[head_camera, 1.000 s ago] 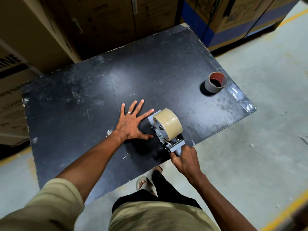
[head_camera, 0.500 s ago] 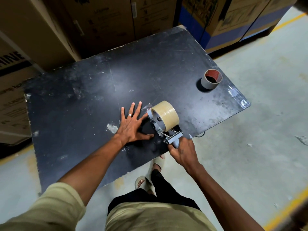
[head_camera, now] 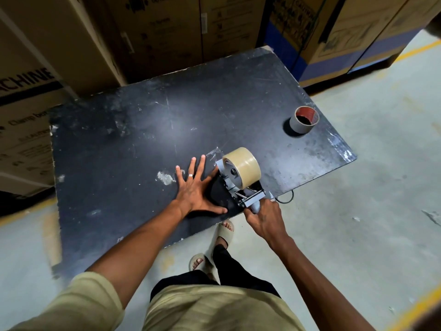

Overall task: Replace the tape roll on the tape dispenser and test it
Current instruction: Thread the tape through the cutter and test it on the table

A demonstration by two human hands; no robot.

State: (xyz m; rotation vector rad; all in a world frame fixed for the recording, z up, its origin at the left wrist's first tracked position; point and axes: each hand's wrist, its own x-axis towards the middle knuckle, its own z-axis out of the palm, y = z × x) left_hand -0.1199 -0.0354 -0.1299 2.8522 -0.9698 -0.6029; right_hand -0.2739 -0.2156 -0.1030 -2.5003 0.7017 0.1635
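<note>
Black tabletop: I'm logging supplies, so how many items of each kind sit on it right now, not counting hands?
Full tan tape roll, mounted on the dispenser: 1
Grey metal tape dispenser, handle gripped by the right hand: 1
Empty grey cardboard core with red inside: 1
Total: 3

Tan tape roll (head_camera: 245, 164) — grey dispenser (head_camera: 226, 177), scuffed black table (head_camera: 119, 139)
</note>
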